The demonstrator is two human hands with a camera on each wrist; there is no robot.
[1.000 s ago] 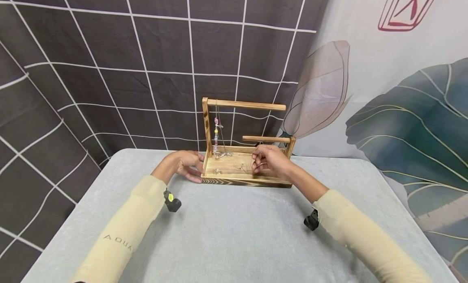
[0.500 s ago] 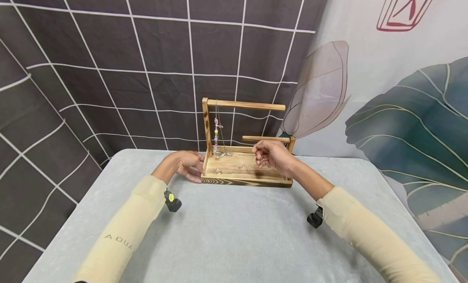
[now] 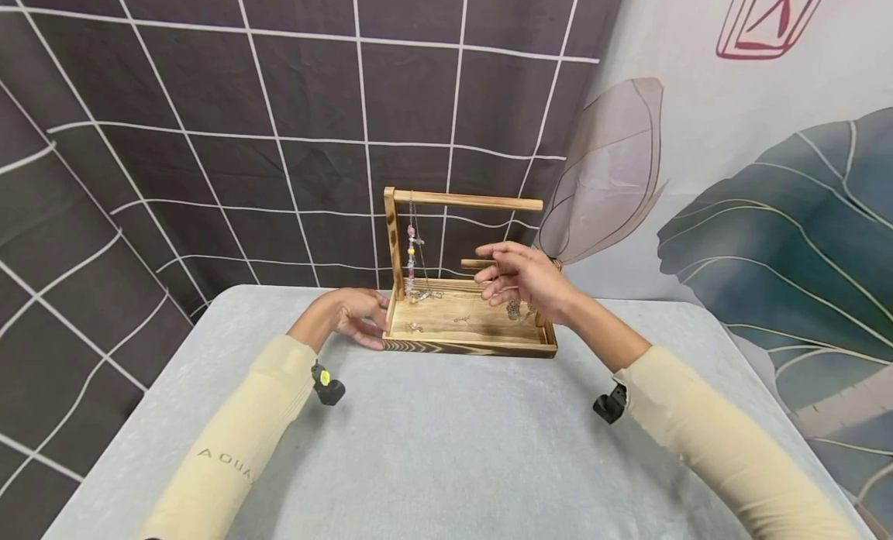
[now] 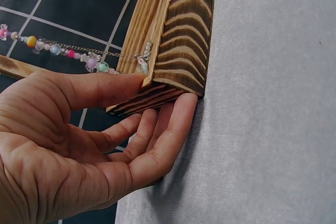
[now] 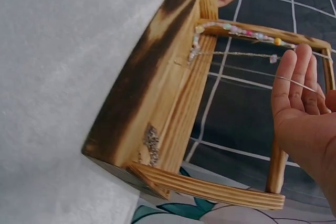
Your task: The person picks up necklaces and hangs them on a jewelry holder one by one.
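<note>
A wooden jewellery stand [image 3: 470,348] has a shallow tray with a tall bar and a shorter one above it. At its left end my left hand [image 4: 100,135] grips the corner, thumb on the rim and fingers against the outer end and lower edge. A colourful bead necklace [image 3: 412,253] hangs from the tall bar, its lower part resting in the tray. My right hand [image 3: 523,276] is raised over the tray's right side, near the short bar. In the right wrist view a thin silver chain [image 5: 296,83] crosses its fingers and runs to the thumb, which is partly cut off.
Small jewellery pieces [image 3: 415,326] lie at the tray's left, and a bunched chain [image 5: 151,145] lies at its right. The stand sits near the back of a grey cloth-covered table [image 3: 446,439]. A dark gridded curtain [image 3: 307,91] hangs close behind.
My right hand has risen from the tray and moved slightly right, its fingers spreading from a tight pinch. The bunched chain in the tray has come into view. My left hand has stayed put.
</note>
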